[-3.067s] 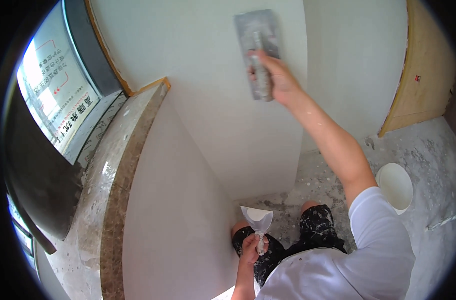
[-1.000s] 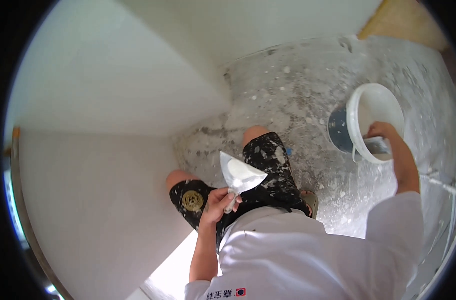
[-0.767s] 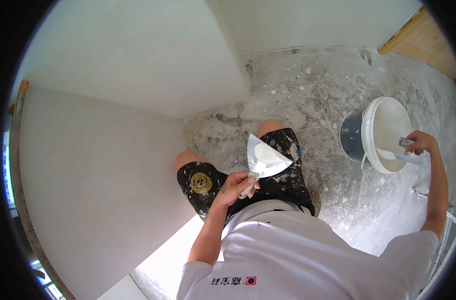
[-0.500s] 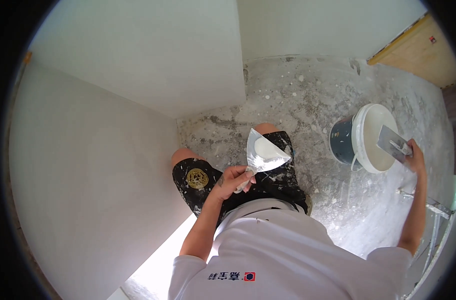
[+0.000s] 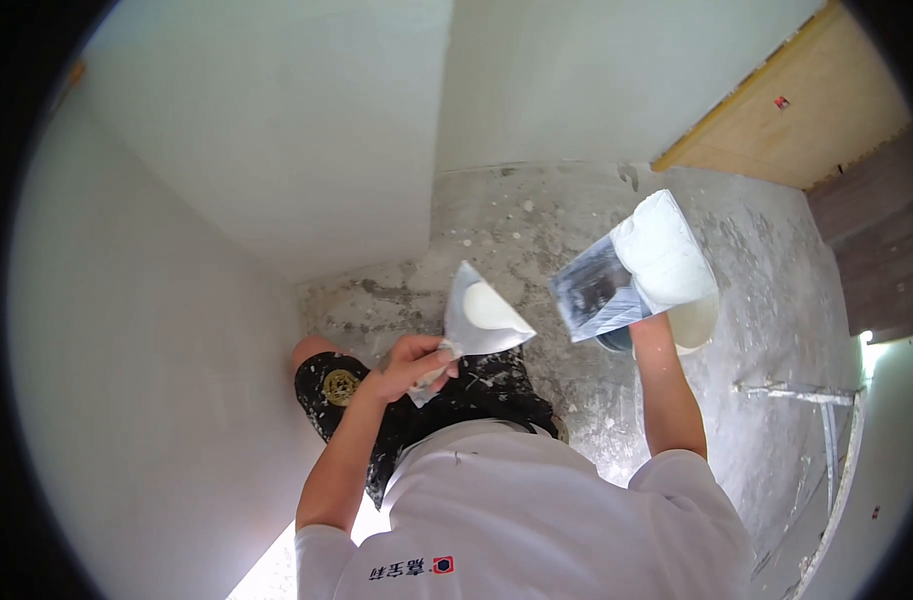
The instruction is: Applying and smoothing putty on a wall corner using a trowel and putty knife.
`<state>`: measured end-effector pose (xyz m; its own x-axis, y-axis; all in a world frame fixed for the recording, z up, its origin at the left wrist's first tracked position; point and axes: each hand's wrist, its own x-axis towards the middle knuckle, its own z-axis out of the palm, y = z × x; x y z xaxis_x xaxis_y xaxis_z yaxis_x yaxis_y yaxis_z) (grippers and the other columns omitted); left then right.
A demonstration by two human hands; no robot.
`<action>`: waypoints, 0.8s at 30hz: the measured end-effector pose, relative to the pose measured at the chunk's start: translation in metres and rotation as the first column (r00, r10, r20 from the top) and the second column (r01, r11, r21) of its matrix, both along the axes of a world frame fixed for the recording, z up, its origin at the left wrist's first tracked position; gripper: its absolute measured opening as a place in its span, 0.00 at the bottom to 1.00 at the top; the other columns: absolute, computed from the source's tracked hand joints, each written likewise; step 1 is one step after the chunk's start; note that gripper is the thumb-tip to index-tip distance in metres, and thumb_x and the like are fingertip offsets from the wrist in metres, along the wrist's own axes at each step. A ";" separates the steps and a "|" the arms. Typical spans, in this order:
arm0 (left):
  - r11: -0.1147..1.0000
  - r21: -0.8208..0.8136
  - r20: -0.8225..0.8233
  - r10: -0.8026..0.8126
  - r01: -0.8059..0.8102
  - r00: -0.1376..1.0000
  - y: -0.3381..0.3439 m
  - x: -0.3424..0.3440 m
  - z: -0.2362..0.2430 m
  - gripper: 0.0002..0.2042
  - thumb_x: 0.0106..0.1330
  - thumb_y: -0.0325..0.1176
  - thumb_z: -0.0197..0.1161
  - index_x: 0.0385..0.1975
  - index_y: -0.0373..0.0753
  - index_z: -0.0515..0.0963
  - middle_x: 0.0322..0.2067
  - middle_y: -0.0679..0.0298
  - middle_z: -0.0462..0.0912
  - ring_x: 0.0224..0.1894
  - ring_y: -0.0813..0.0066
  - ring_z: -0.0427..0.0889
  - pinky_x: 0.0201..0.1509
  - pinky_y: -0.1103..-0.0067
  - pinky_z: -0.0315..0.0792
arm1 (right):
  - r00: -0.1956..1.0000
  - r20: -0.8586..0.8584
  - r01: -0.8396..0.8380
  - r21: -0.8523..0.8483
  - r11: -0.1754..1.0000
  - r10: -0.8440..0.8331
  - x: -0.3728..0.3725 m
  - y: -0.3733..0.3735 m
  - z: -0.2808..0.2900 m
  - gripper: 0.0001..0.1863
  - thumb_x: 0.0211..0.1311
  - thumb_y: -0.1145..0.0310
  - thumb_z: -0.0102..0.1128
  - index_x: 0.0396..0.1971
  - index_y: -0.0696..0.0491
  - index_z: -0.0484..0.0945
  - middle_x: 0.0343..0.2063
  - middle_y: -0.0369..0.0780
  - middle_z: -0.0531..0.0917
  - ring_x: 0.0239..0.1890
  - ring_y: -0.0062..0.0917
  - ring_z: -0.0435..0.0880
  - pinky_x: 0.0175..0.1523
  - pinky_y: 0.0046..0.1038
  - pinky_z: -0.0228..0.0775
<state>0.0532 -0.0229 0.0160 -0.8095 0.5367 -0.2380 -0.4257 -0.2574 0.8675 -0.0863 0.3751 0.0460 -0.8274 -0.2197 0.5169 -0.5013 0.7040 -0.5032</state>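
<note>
My left hand (image 5: 414, 365) is closed round the handle of a putty knife (image 5: 459, 325), held above my lap. A rounded dab of white putty (image 5: 489, 306) lies on its wide triangular blade. Out to the right, my right hand (image 5: 653, 326) holds a rectangular plastering trowel (image 5: 595, 290) with its flat face turned up. A thick white slab of putty (image 5: 667, 250) covers the far right half of that face. The trowel's handle and my right fingers are mostly hidden beneath the plate. Partly behind my right wrist stands a bucket (image 5: 699, 322) of pale putty.
Plain walls (image 5: 157, 330) rise close on my left and ahead. A wooden board (image 5: 757, 110) leans at the far right, beside dark brown panelling (image 5: 867, 230). A metal ladder or stand (image 5: 827, 400) is at the right. The concrete floor (image 5: 547, 220) is splattered white.
My right hand has lifted the trowel out of the bucket and leftward, its face now turned up with putty on it. The whole view has shifted; my left hand keeps the putty knife.
</note>
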 end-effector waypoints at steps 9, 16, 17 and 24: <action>0.991 0.091 -0.147 0.115 -0.102 0.982 -0.034 0.016 0.026 0.14 0.71 0.40 0.58 0.30 0.34 0.79 0.25 0.66 0.79 0.20 0.82 0.73 0.23 0.84 0.66 | 0.449 0.599 -0.421 -0.513 0.748 0.663 0.014 -0.147 0.033 0.10 0.49 0.69 0.72 0.24 0.55 0.79 0.21 0.32 0.80 0.28 0.13 0.75 0.35 0.21 0.66; 0.974 0.101 0.017 0.201 -0.202 0.979 -0.059 0.045 0.004 0.14 0.71 0.40 0.57 0.39 0.32 0.78 0.27 0.64 0.80 0.21 0.79 0.74 0.22 0.83 0.67 | 0.513 0.755 -0.190 -0.363 0.912 0.408 0.002 -0.104 -0.015 0.09 0.56 0.64 0.67 0.27 0.54 0.78 0.21 0.34 0.78 0.24 0.15 0.74 0.32 0.22 0.66; 0.956 0.100 0.047 0.274 -0.277 0.961 -0.060 0.043 0.004 0.14 0.71 0.40 0.57 0.40 0.32 0.78 0.27 0.65 0.80 0.21 0.79 0.74 0.22 0.83 0.67 | 0.415 0.807 0.095 -0.498 0.862 0.420 0.005 -0.099 -0.020 0.11 0.60 0.61 0.64 0.29 0.54 0.79 0.20 0.34 0.79 0.24 0.17 0.75 0.32 0.22 0.67; 0.802 -0.080 -0.115 0.583 -0.593 0.804 -0.061 0.023 0.004 0.13 0.72 0.38 0.56 0.42 0.34 0.77 0.26 0.67 0.78 0.21 0.82 0.72 0.25 0.84 0.67 | 0.411 0.610 -0.385 -0.557 0.736 0.677 0.049 -0.128 0.020 0.21 0.66 0.50 0.57 0.41 0.55 0.76 0.31 0.40 0.81 0.33 0.28 0.81 0.42 0.29 0.73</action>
